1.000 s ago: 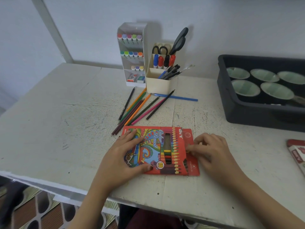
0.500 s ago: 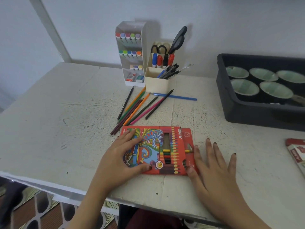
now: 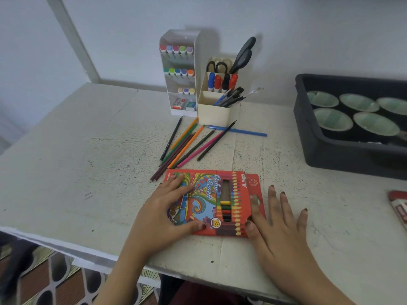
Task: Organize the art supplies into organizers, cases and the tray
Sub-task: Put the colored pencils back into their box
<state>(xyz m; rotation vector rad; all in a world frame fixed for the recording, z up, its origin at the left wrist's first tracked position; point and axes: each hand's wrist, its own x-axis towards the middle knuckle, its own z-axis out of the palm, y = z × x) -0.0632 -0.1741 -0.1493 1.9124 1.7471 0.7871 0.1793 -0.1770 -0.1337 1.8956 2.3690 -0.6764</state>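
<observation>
Left hand (image 3: 167, 213): lying palm down, fingers straight and spreading, thumb stretching rightward.
Right hand (image 3: 280, 227): lying flat, palm down, fingers splaying forward, thumb angling leftward.
Forearms: both bare, reaching in from the lower edge, angling toward each other.

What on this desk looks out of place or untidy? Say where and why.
The loose coloured pencils lie fanned on the table between the red pencil box and the cream holder, not in any case. A blue pencil lies crosswise beside the holder. The box's window looks only part filled.

glossy cardboard pencil box (image 3: 211, 201) — scuffed painted table (image 3: 88, 164)
</observation>
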